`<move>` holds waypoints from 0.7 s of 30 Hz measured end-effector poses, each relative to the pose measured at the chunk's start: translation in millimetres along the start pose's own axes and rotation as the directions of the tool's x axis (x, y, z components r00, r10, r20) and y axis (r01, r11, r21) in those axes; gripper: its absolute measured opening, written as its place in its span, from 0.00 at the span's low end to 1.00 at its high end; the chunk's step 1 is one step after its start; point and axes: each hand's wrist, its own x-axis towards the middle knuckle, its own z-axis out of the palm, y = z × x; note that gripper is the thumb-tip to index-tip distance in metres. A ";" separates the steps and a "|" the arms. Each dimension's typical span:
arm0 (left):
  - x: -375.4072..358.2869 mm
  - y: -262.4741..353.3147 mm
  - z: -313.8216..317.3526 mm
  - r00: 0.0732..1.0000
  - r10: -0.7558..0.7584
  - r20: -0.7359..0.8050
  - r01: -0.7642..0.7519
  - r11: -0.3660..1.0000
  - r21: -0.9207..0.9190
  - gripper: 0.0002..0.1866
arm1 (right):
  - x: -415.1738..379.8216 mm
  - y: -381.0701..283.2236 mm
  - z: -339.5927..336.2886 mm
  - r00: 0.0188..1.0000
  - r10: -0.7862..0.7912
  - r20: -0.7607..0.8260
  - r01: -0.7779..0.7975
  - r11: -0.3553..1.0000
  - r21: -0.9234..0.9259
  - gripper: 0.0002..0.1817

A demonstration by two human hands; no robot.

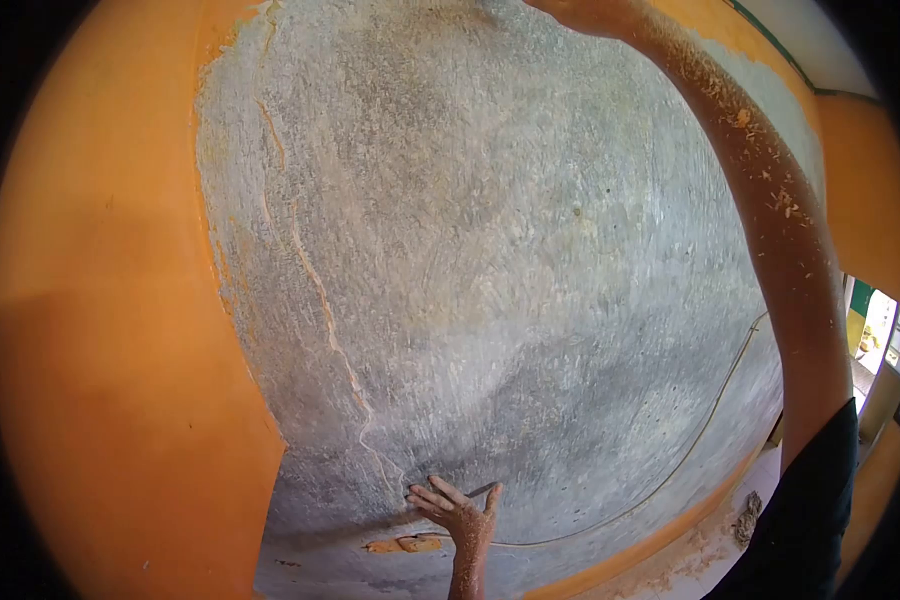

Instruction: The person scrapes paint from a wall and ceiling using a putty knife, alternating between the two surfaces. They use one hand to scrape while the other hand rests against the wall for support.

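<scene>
A broad grey wall section of rough plaster (530, 240), scored with short, chalky marks, fills the middle of the frame — edged at left by smooth orange paint (120, 250). A thin, jagged pale crack (331, 335) wanders from upper left to lower centre. Near its lower end the left hand (457, 508), dusted with flakes, spreads its fingers against the plaster, gripping nothing visible. The bare right arm (805, 290), speckled with shavings beyond a black fabric sleeve (800, 520), arches up the right; the right hand (585, 12) is cut off at top — its fingers' state and hold cannot be told. A dark, lumpy heap (747, 520), lower right, is indistinct.
</scene>
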 end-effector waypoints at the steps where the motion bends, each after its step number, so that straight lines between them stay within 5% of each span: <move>1: 1.6 -1.2 2.6 1.000 -0.001 -0.006 0.001 1.000 0.009 0.67 | 3.9 0.8 0.9 1.000 -0.005 0.002 0.005 1.000 -0.001 0.33; 21: 10.4 9.1 6.6 0.998 -0.063 0.002 0.063 0.998 0.006 0.73 | 14.7 -8.6 5.2 0.999 0.032 -0.031 -0.033 0.998 -0.050 0.34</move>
